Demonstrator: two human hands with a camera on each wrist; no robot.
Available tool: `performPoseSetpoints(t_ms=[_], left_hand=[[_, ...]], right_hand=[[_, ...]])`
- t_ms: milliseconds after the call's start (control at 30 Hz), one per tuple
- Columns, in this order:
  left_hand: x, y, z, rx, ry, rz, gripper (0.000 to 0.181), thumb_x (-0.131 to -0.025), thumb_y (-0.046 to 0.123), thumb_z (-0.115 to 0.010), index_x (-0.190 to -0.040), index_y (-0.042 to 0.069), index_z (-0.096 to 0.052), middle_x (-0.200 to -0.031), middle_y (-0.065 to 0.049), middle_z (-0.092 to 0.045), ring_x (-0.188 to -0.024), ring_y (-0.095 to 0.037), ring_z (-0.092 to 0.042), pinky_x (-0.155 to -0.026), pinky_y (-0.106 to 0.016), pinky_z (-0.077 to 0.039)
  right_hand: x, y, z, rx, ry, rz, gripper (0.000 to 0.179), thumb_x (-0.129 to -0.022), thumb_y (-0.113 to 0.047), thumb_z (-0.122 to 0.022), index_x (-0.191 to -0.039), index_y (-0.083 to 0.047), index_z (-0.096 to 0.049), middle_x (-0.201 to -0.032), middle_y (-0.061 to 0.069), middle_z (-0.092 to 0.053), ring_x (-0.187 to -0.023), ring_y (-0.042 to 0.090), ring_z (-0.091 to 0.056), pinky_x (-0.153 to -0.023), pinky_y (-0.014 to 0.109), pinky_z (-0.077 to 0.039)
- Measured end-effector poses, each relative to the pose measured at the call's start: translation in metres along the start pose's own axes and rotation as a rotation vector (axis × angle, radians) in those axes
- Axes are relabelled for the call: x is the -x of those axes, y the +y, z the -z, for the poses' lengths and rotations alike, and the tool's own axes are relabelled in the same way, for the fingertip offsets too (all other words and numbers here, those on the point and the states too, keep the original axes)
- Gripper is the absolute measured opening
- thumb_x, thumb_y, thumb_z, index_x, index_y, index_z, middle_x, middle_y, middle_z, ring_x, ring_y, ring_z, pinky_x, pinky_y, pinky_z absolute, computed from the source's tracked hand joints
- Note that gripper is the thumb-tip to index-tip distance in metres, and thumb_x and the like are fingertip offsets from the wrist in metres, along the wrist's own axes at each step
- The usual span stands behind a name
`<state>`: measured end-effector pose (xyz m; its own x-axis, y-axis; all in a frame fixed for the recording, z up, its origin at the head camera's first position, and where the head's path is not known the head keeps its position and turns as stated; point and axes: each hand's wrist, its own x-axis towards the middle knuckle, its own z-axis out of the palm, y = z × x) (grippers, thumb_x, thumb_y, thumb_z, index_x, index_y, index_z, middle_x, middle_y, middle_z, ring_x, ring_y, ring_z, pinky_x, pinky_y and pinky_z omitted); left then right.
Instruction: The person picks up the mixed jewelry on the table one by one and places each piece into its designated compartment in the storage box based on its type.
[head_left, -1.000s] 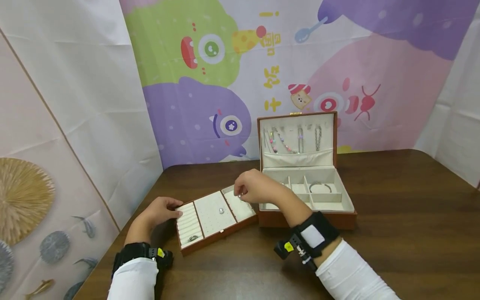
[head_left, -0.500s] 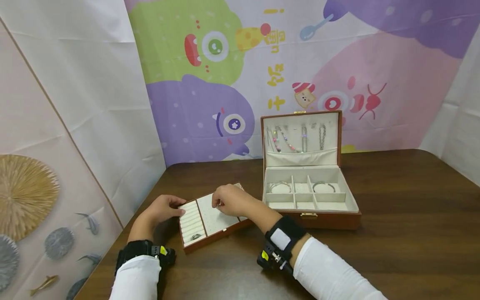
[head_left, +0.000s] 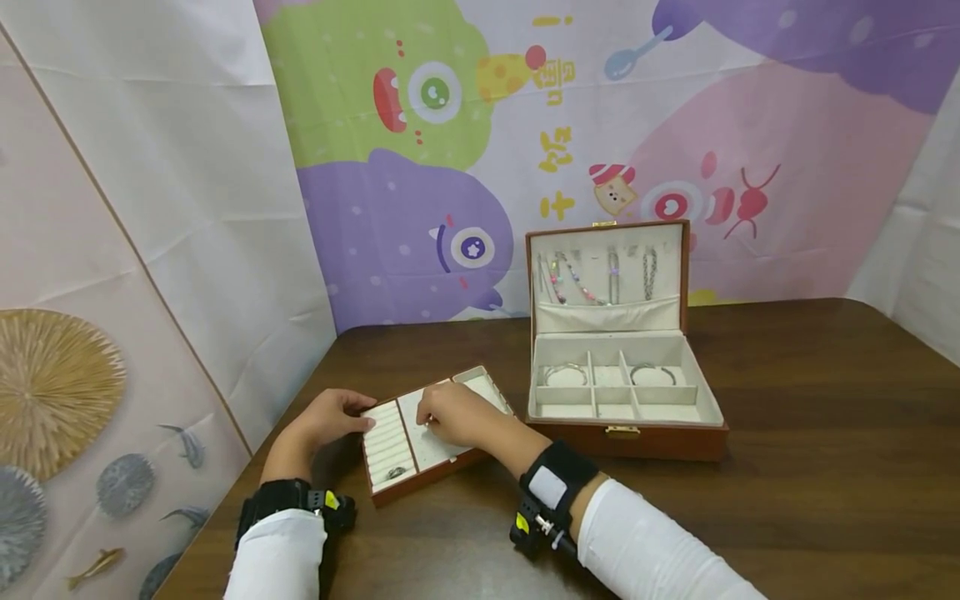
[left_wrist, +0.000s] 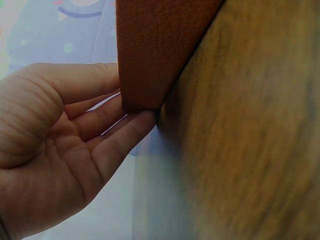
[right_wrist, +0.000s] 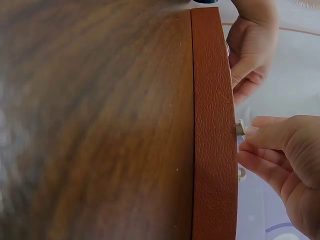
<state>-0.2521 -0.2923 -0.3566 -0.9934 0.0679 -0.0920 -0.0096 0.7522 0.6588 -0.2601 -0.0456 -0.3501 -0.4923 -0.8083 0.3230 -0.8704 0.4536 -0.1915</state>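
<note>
A brown jewelry tray with a cream lining lies at a slant on the table. My left hand holds its left end, with the fingertips against the leather end wall in the left wrist view. Over the dotted middle panel, the curled fingers of my right hand pinch a tiny silvery piece, likely an earring, mostly hidden by the fingertips. In the right wrist view a round stud earring shows just past the tray edge, beside those fingers. A silver ring sits in the ring rolls at the left.
Right of the tray stands an open brown jewelry box with divided compartments. Bracelets lie in two of them. Necklaces hang inside the raised lid. A patterned cloth hangs behind the table.
My right hand has moved left from the tray's right compartment to its middle panel, lowering its fingertips there. The left hand keeps its hold on the tray's end.
</note>
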Motion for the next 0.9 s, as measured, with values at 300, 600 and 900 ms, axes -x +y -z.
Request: performPoseSetpoints(t_ms=[300, 600, 900], left_hand=[[0.0001, 0.0003, 0.0002, -0.01, 0.0, 0.005, 0.037, -0.087, 0.007, -0.073, -0.12, -0.006, -0.065, -0.109, -0.017, -0.066, -0.099, -0.028, -0.059, -0.092, -0.05, -0.047], [0.0004, 0.0009, -0.0004, -0.009, -0.002, 0.014, 0.035, -0.087, 0.006, -0.072, -0.12, -0.005, -0.065, -0.11, -0.017, -0.065, -0.099, -0.029, -0.059, -0.093, -0.05, -0.047], [0.0011, 0.0024, -0.0003, -0.012, 0.0, 0.011, 0.036, -0.087, 0.006, -0.072, -0.121, -0.006, -0.064, -0.111, -0.018, -0.065, -0.1, -0.029, -0.059, -0.092, -0.05, -0.048]], right_hand=[[-0.0039, -0.0011, -0.0059, 0.034, -0.038, -0.028, 0.021, -0.084, 0.005, -0.067, -0.09, -0.011, -0.079, -0.093, -0.003, -0.072, -0.092, 0.01, -0.066, -0.079, 0.018, -0.049], [-0.0045, -0.004, -0.0054, 0.067, -0.038, -0.013, 0.023, -0.08, 0.008, -0.066, -0.08, -0.013, -0.076, -0.08, -0.007, -0.066, -0.074, 0.002, -0.056, -0.069, 0.017, -0.045], [-0.0031, -0.0034, -0.0002, 0.028, -0.074, -0.049, 0.025, -0.088, 0.007, -0.063, -0.1, -0.009, -0.078, -0.1, -0.001, -0.072, -0.098, 0.011, -0.065, -0.084, 0.019, -0.049]])
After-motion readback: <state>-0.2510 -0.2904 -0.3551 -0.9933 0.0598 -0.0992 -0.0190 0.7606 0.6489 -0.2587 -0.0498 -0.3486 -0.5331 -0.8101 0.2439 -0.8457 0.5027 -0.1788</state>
